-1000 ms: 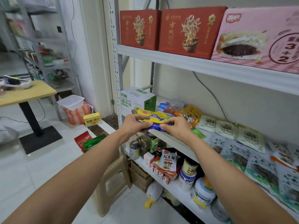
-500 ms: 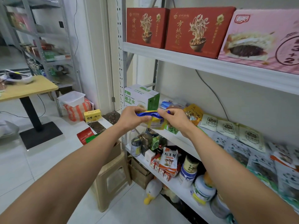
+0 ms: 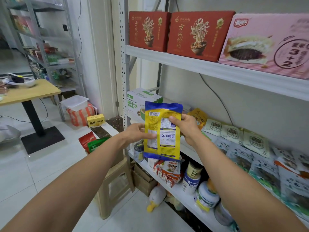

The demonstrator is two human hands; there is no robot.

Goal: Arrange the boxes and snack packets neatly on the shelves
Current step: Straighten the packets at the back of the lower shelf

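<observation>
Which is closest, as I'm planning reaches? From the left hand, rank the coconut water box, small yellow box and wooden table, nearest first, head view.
1. Coconut water box, directly behind the left hand.
2. Small yellow box, low at left.
3. Wooden table, far left.

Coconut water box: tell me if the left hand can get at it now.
Probably not yet: the left hand grips the yellow packet, held with the right hand in front of the coconut water box.
</observation>
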